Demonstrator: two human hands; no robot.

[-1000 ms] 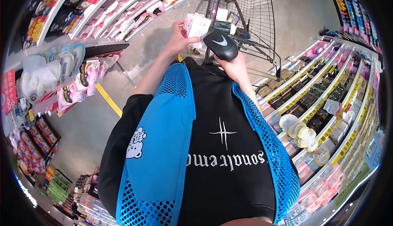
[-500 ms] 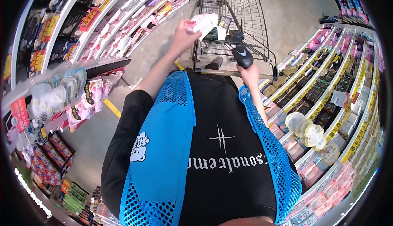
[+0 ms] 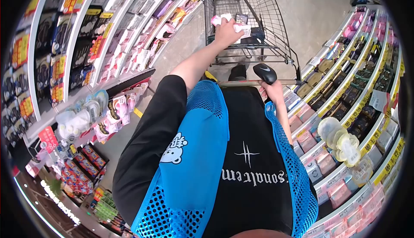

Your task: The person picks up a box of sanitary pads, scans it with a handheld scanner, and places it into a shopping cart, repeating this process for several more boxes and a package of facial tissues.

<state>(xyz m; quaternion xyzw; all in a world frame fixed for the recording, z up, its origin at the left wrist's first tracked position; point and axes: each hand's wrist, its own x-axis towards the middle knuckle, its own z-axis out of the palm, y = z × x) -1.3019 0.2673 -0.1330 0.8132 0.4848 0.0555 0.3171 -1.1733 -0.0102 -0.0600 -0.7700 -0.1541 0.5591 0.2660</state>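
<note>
My left hand (image 3: pixel 227 32) reaches over the near end of the wire shopping cart (image 3: pixel 280 26). Its fingers are closed on a white and pink packet (image 3: pixel 216 20), which the hand partly covers. Just beyond the fingers, a small dark package (image 3: pixel 241 19) is in the cart. At the cart's handlebar (image 3: pixel 243 83), my right hand (image 3: pixel 272 91) is wrapped around a black handheld barcode scanner (image 3: pixel 265 73) with a white curved mark on its rounded head. The scanner's grip is mostly hidden by the hand.
Shelves of packaged goods (image 3: pixel 77 39) curve along the left, with packets hanging from a rack end (image 3: pixel 118 113). Close on the right stands a tiered shelf of boxes (image 3: pixel 317 141), from which pale round tags (image 3: pixel 338 141) stick out. Grey floor (image 3: pixel 302 5) lies beyond the cart.
My left hand has moved right and lower into the cart with the packet. My right hand and the scanner have shifted slightly right and nearer my body. The whole view has turned a little.
</note>
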